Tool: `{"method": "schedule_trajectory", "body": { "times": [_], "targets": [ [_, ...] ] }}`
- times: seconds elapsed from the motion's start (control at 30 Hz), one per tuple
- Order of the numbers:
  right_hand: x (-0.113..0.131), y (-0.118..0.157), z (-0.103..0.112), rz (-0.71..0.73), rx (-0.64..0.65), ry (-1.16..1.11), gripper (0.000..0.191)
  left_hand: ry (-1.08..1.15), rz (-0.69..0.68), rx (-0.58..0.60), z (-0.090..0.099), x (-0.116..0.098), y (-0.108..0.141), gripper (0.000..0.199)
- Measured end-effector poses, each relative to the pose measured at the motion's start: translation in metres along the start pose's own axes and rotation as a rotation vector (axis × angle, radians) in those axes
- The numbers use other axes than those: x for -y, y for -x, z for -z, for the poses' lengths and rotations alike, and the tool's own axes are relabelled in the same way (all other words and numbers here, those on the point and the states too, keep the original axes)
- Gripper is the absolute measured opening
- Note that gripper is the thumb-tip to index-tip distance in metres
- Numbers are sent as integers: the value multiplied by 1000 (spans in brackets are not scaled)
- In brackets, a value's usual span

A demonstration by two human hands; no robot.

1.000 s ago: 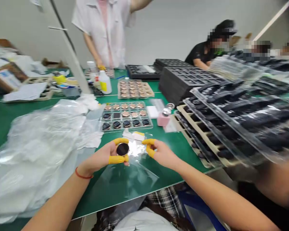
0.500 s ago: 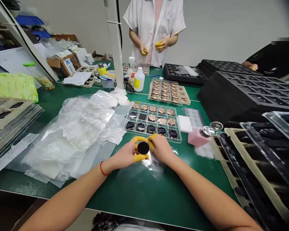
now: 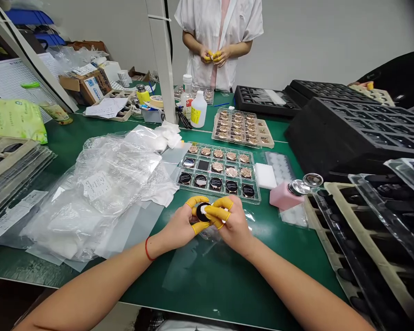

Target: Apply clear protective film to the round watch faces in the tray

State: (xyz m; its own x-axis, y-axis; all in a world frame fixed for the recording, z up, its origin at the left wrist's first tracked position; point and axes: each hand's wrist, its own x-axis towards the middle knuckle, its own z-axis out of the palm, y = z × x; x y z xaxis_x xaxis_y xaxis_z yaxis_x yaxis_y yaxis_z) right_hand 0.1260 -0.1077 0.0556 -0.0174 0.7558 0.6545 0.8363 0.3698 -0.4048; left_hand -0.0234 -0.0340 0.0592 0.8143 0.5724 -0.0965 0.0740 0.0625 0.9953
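The left hand (image 3: pixel 178 228) is gripping a round black disc (image 3: pixel 202 212) by its edge, with the digits in yellow finger cots (image 3: pixel 195 201) and the forearm angling in from the lower left. A red string (image 3: pixel 146 249) is circling the wrist. The right hand (image 3: pixel 235 225) is closing in from the lower right, its cotted fingers pressing a white wipe (image 3: pixel 207 210) onto the disc face. Both hands are touching, clamped together on the disc, which is being held just above a clear plastic sheet (image 3: pixel 189 269) on the green bench mat (image 3: pixel 72 275), directly before a blister tray of discs (image 3: pixel 183 186).
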Motion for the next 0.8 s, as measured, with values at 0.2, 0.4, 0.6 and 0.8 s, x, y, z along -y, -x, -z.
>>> {"method": "schedule_trajectory", "body": {
  "times": [0.2,0.4,0.6,0.8],
  "targets": [
    [14,3,-7,38,-26,49,15,-127,-84,-32,1,4,1,41],
    [-7,0,-3,-174,-75,61,14,-5,-42,-55,-5,3,3,43],
    [-23,-9,33,-460,230,155,34,94,-33,-132,1,-3,2,50],
    [1,-21,64,-74,416,127,25,385,-149,-110,14,-16,5,50]
  ]
}}
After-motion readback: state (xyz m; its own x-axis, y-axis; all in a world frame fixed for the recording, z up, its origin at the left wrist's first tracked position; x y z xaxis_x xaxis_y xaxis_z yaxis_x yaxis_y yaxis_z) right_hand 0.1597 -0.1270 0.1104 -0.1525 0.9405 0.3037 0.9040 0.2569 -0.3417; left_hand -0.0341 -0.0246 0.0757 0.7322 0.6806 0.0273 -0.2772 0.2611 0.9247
